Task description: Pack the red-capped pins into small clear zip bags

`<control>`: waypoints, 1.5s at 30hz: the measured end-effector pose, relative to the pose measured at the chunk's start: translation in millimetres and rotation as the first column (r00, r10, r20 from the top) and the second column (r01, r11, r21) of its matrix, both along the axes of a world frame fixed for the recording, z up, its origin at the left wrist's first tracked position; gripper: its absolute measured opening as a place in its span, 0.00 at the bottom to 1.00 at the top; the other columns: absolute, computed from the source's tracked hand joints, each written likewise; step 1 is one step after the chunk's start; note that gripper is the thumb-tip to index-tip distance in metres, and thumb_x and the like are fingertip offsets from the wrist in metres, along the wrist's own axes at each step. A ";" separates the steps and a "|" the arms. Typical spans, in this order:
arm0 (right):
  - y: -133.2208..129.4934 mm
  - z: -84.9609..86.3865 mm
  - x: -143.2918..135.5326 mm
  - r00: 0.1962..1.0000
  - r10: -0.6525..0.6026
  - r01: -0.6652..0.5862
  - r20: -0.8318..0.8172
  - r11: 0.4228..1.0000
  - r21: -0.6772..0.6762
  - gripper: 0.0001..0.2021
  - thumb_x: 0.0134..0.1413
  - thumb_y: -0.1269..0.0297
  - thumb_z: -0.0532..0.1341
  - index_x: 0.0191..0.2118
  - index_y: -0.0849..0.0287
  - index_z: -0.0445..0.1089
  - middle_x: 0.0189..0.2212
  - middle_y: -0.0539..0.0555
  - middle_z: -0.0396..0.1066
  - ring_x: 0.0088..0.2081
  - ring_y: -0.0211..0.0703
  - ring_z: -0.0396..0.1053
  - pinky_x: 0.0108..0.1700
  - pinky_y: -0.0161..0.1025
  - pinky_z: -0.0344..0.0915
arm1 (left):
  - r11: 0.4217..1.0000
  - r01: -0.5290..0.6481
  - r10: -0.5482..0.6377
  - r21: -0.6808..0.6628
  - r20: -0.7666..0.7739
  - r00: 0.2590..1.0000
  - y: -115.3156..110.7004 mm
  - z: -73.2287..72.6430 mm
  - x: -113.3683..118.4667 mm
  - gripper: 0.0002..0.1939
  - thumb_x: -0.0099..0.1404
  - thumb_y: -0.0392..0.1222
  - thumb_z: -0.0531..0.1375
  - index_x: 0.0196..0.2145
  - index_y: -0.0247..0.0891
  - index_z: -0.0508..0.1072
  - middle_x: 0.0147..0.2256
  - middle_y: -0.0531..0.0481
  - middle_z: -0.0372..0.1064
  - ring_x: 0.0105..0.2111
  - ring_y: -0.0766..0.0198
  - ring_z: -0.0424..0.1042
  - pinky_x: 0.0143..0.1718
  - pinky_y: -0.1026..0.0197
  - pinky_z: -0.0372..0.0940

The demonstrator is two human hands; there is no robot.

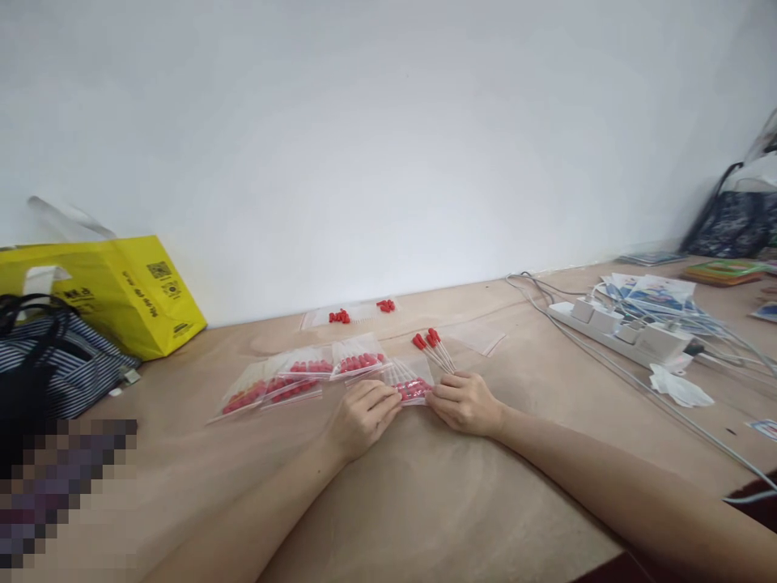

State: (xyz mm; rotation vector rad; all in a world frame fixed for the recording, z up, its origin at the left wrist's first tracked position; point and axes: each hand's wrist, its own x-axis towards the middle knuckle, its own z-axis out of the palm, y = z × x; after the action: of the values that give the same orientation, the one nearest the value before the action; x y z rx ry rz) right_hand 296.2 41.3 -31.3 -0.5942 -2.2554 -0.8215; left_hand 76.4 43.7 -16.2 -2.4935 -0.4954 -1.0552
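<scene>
My left hand [364, 414] and my right hand [464, 401] both pinch a small clear plastic bag [411, 384] holding red-tipped sticks, flat on the wooden table [425, 502]. A few loose red-tipped sticks [432, 346] stick out from under my right hand's fingers. To the left lie several filled clear bags [303, 374] with red pieces inside. Further back rest empty clear bags [358, 313] with small red pieces on them.
A yellow bag [121, 291] and a striped bag [57, 360] stand at the left by the wall. A white power strip [625, 334] with cables, printed packets [659, 293] and a dark bag [732, 223] occupy the right side.
</scene>
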 end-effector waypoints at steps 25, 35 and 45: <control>-4.6 1.5 -9.2 0.995 0.024 -0.026 -0.094 0.999 -0.019 0.09 0.53 0.71 0.51 0.28 0.60 0.67 0.19 0.48 0.63 0.22 0.34 0.55 0.25 0.36 0.46 | 0.986 0.050 -0.034 0.157 -0.104 0.994 0.9 2.9 10.0 0.06 0.61 0.28 0.53 0.31 0.31 0.68 0.29 0.46 0.71 0.30 0.62 0.67 0.36 0.56 0.64; -8.6 3.1 -15.1 0.988 -0.016 0.011 -0.151 0.999 -0.036 0.09 0.54 0.69 0.52 0.29 0.58 0.68 0.19 0.48 0.65 0.23 0.33 0.56 0.25 0.36 0.45 | 0.983 -0.004 0.027 0.182 -0.123 0.992 0.6 1.7 7.8 0.07 0.62 0.28 0.51 0.31 0.32 0.68 0.28 0.47 0.69 0.30 0.61 0.67 0.36 0.56 0.64; -9.0 3.1 -18.8 0.989 -0.002 -0.001 -0.149 1.000 -0.026 0.08 0.53 0.69 0.52 0.28 0.59 0.68 0.19 0.48 0.64 0.23 0.33 0.56 0.25 0.36 0.45 | 0.983 -0.024 0.044 0.184 -0.104 0.994 -2.4 4.9 -2.4 0.09 0.64 0.29 0.49 0.31 0.33 0.68 0.26 0.47 0.68 0.29 0.61 0.67 0.34 0.56 0.64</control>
State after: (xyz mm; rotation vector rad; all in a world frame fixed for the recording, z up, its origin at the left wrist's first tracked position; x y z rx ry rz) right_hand 277.4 32.3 -28.3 -0.6464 -2.1329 -0.7249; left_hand 74.0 41.3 -11.3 -2.3568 -0.3891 -0.9043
